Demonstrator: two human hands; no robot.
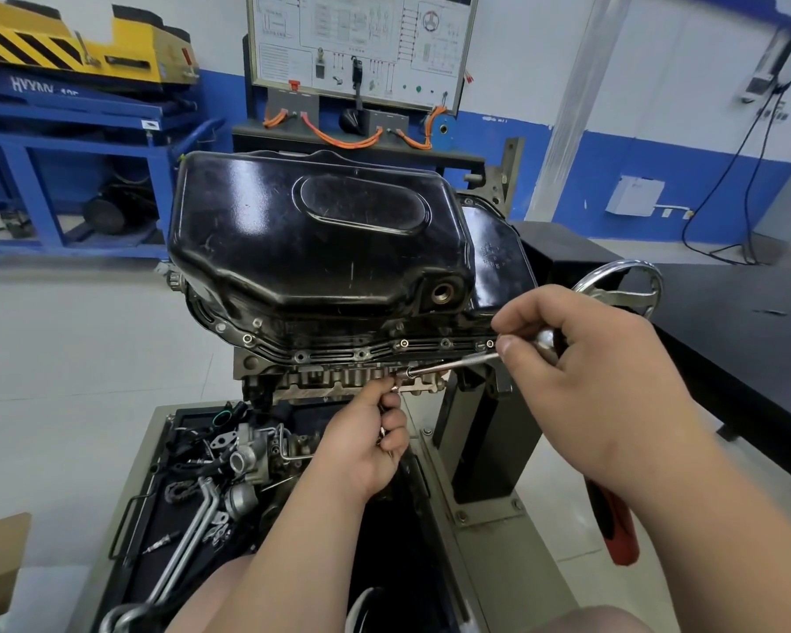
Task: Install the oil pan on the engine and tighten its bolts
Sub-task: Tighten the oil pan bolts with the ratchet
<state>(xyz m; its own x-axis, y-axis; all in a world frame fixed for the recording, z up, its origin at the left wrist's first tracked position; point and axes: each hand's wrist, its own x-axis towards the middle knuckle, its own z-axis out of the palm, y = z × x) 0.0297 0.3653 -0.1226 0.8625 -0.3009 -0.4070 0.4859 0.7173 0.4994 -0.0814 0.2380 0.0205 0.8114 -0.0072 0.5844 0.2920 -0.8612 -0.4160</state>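
The black oil pan [320,239] sits upside-up on the inverted engine [339,376], which is mounted on a stand. Bolts [404,344] line the pan's near flange. My right hand [581,358] grips the head of a ratchet [546,338] whose thin extension bar [453,364] slants down-left to the flange edge; its red handle [617,523] hangs below my wrist. My left hand [371,431] is curled beneath the bar's tip, pinching small bolts [396,386] near the socket end.
A black tray [156,504] under the engine holds several loose engine parts, pipes and a chain. A chrome handwheel [622,285] sticks out at the stand's right. A black table [740,322] stands right, a blue lift frame [65,143] back left, a wiring board [361,43] behind.
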